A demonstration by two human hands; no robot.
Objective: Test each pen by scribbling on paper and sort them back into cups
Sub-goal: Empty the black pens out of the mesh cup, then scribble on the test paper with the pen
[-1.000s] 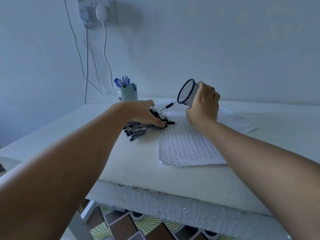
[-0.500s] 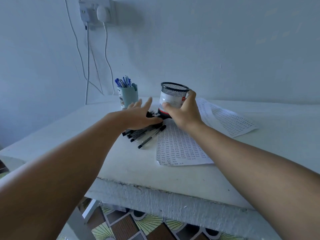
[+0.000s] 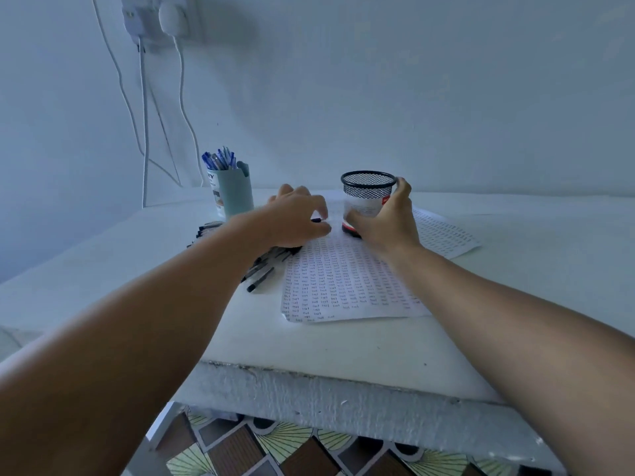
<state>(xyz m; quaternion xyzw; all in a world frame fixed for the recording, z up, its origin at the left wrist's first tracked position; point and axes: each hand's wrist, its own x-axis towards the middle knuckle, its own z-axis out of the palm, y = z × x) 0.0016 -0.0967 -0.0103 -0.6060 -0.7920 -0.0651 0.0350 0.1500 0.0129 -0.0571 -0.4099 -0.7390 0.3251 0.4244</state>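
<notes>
- Head view shows the right hand (image 3: 385, 218) wrapped around the side of the black mesh cup (image 3: 368, 197). The thumb is on the near side and the fingers reach round the far side.
- The mesh cup stands upright on the paper (image 3: 343, 283), and it looks empty from here.
- The left hand (image 3: 295, 218) is just to the left of the right hand, with the fingers curled down over the black pens (image 3: 264, 269). A dark pen end pokes out by the fingertips, so the left hand seems to be pinching one pen, but the hold is partly hidden.
- The rest of the black pens lie in a heap under and behind the left hand, on the table (image 3: 120, 262).
- A pale blue cup (image 3: 233, 194) with blue pens (image 3: 220, 159) stands beyond the left hand, a little to its left.
- I think the step now is to pick one pen from the heap to test it.
- To do it well, take only one pen, lift it clear of the others, and hold it near the tip.
- Keep the right hand steady on the mesh cup so it does not tip.
- Scribble on a bare spot of the paper, near the right hand.
</notes>
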